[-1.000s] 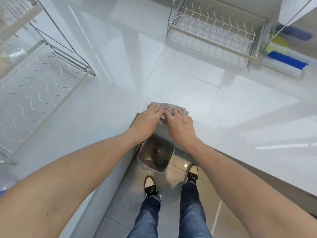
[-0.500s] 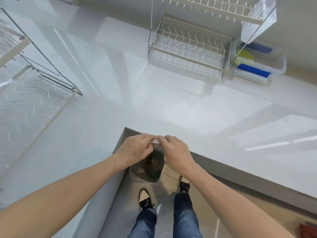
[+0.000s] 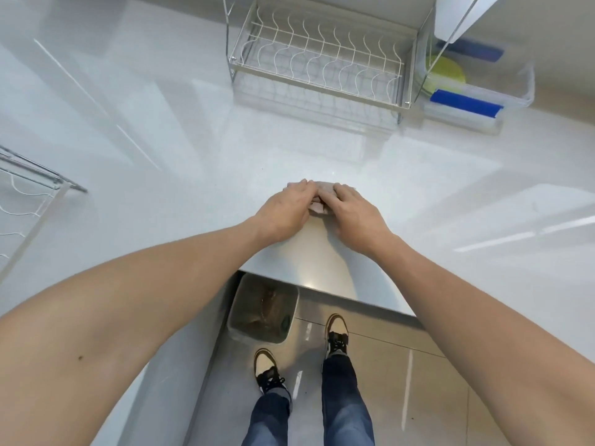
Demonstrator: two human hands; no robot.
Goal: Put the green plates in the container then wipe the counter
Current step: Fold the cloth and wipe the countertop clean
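Observation:
A crumpled pinkish-grey cloth (image 3: pixel 323 201) lies on the white counter (image 3: pixel 180 162), a little in from its front corner. My left hand (image 3: pixel 283 209) and my right hand (image 3: pixel 352 209) press down on it side by side, fingers stretched forward over it, so most of the cloth is hidden. The green plates (image 3: pixel 446 74) sit at the far right inside a clear plastic container (image 3: pixel 515 96), with blue pieces next to them.
A white wire dish rack (image 3: pixel 318 59) stands at the back of the counter, beside the container. Another wire rack (image 3: pixel 29 214) sits at the left edge. A grey waste bin (image 3: pixel 262 309) stands on the floor under the counter corner, by my feet.
Both hands drew the cloth back to the counter edge above the bin, then pushed it forward onto the counter again. The camera view shifted.

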